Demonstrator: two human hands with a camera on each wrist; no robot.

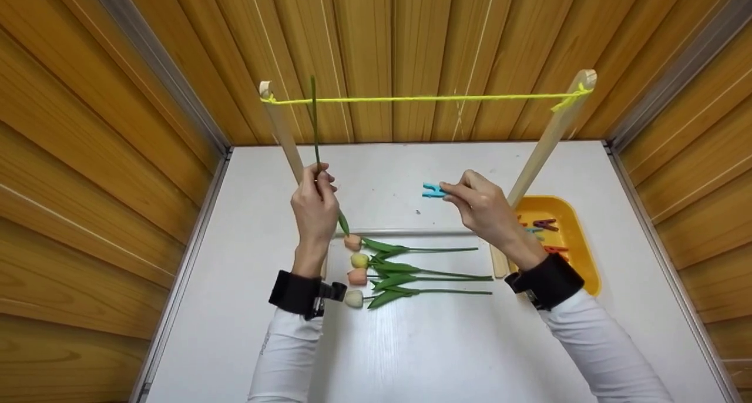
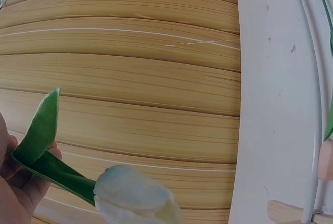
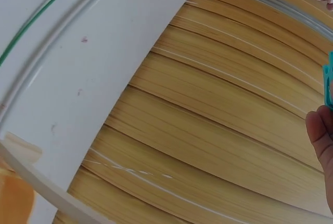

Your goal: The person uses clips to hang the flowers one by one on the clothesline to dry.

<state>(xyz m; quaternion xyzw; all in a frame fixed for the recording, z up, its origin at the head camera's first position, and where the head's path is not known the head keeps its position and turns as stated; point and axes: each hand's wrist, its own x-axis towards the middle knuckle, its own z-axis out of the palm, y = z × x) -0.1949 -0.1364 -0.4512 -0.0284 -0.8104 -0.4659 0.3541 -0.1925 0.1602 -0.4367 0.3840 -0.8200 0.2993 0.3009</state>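
Left grip (image 1: 315, 206) round tulip (image 2: 132, 197) (stem (image 1: 315, 128) upward), blue clothespin (image 1: 433, 190) in pinch of right grip (image 1: 483, 204).

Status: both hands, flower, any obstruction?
Left hand grips white tulip, stem up. Right hand pinches turquoise clothespin. Yellow string ahead, no obstruction visible.

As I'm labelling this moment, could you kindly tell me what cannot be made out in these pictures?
Head view: bloom of the held tulip, hidden behind the left hand.
Head view: number of clothespins in the yellow tray, partly covered by the right arm.
Right wrist view: rest of the blue clothespin, cut off by the right edge.
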